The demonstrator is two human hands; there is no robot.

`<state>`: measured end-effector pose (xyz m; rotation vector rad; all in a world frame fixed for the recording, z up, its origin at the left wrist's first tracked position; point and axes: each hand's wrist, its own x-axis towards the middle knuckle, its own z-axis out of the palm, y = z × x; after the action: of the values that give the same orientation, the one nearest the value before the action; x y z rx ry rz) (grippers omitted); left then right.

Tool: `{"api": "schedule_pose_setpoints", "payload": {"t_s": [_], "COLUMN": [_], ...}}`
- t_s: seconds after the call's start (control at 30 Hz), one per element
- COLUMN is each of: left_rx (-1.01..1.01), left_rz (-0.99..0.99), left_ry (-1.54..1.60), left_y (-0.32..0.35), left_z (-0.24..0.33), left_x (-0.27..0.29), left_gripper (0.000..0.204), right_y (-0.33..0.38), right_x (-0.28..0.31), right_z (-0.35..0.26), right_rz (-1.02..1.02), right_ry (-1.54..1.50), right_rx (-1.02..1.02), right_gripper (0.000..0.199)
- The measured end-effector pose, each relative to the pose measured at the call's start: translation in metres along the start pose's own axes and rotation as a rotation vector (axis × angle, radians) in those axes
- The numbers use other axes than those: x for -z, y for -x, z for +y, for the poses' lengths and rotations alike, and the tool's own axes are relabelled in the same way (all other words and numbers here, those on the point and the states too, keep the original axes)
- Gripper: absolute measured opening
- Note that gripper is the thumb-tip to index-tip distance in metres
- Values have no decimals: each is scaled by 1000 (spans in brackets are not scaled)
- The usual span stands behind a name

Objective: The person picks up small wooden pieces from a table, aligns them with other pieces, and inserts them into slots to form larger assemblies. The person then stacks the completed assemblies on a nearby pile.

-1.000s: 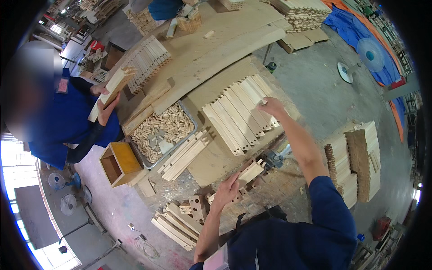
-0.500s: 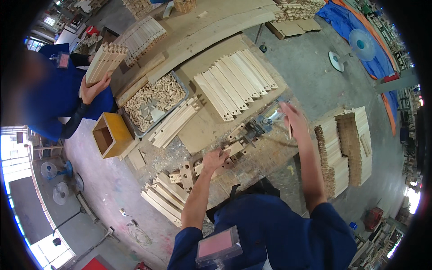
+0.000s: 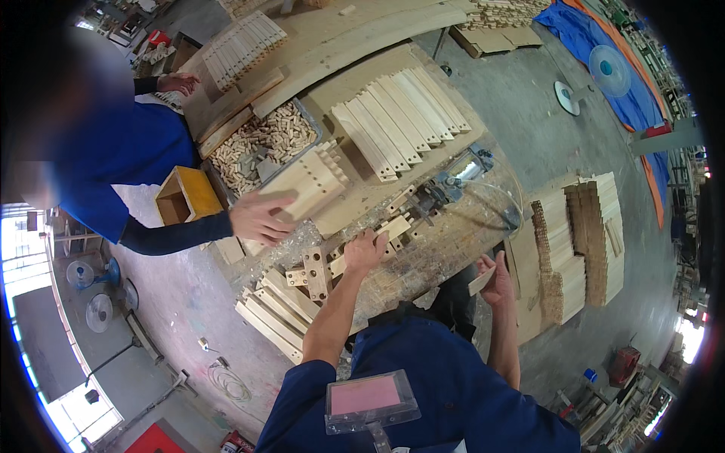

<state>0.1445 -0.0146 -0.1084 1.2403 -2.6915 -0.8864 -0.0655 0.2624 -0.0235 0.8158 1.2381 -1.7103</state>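
Observation:
My left hand [image 3: 366,253] is closed over a pale wooden piece [image 3: 396,226] lying in a wooden jig on the worktable [image 3: 445,249]. Just beyond it sits a dark metal clamp with an air cylinder [image 3: 438,195] and a thin hose. Past the table's right edge, low and close to my body, my right hand [image 3: 498,283] grips a short, flat wooden slat [image 3: 482,281] between thumb and fingers. Drilled wooden blocks [image 3: 316,273] stand left of my left hand.
A co-worker's hand [image 3: 260,217] rests at a bundle of drilled slats [image 3: 306,185]. Behind it is a tray of dowels [image 3: 313,128], with a yellow box [image 3: 189,198] at its left. Slats lie in a row [image 3: 400,124]; more are stacked at right [image 3: 596,241] and front left [image 3: 276,317].
My right hand has moved from beside the clamp down toward me, past the table edge. The co-worker's bundle has come down onto the table. My left hand stays at the jig.

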Motion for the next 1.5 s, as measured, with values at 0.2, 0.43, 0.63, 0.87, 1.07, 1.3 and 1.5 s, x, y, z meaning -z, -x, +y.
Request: {"api": "schedule_pose_setpoints", "payload": {"t_s": [0.2, 0.43, 0.63, 0.87, 1.07, 1.3, 1.5], "left_rx": [5, 26, 43, 36, 77, -153, -289], "left_rz": [-31, -18, -30, -32, -72, 54, 144], "left_ry": [-15, 5, 5, 41, 67, 310, 210], "left_y": [-6, -8, -8, -5, -1, -1, 6], "left_z": [-2, -3, 0, -4, 0, 23, 22], "left_x": [-2, 1, 4, 5, 12, 42, 86], "left_gripper": [53, 54, 54, 56, 59, 48, 51], "right_y": [-10, -11, -22, 13, -1, -36, -10], "right_x": [-27, -70, -64, -50, -58, -108, -155], "right_z": [43, 74, 73, 77, 47, 7, 16], "right_rz": [-250, -298, -257, -452, -394, -373, -481], "right_ry": [163, 696, 450, 288, 75, 482, 562], "right_rx": [-480, -438, -531, -374, -122, 263, 151], "right_gripper": [54, 46, 40, 44, 46, 34, 33]}}
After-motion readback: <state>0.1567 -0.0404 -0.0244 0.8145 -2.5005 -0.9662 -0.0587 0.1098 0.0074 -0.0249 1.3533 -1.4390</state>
